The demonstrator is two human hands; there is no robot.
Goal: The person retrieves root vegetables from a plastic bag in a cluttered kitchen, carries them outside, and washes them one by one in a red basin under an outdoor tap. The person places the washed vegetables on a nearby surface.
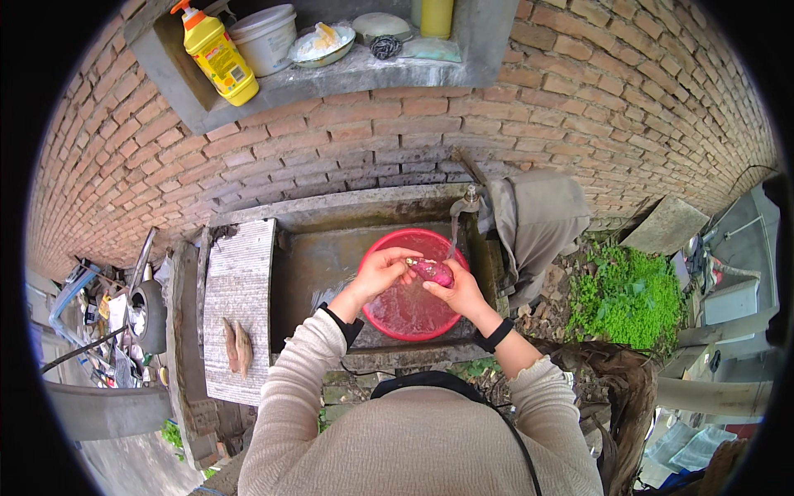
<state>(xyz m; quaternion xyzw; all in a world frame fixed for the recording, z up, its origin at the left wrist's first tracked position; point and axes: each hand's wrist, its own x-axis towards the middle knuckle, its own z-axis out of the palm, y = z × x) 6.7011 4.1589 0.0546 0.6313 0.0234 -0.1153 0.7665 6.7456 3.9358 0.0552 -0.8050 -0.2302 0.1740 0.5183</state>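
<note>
A purple-red sweet potato (432, 271) is held over a red plastic basin (411, 338) with water in it. My right hand (458, 289) is closed around its right end. At its left end, the fingers of my left hand (384, 273) are bent close to the tip; whether they grip it or only touch it is hard to tell. Water runs from a metal tap (469, 201) just behind the basin's right side. Two long, pale brown roots (237, 350) lie side by side on a corrugated board (239, 279) to the left.
The basin stands in a concrete sink trough (335, 204). Grey cloth (539, 204) hangs beside the tap. A concrete shelf (347, 84) on the brick wall bears a yellow pump bottle (220, 59), a white tub (265, 43), a bowl of white powder (321, 46) and a dark scouring ball (386, 47).
</note>
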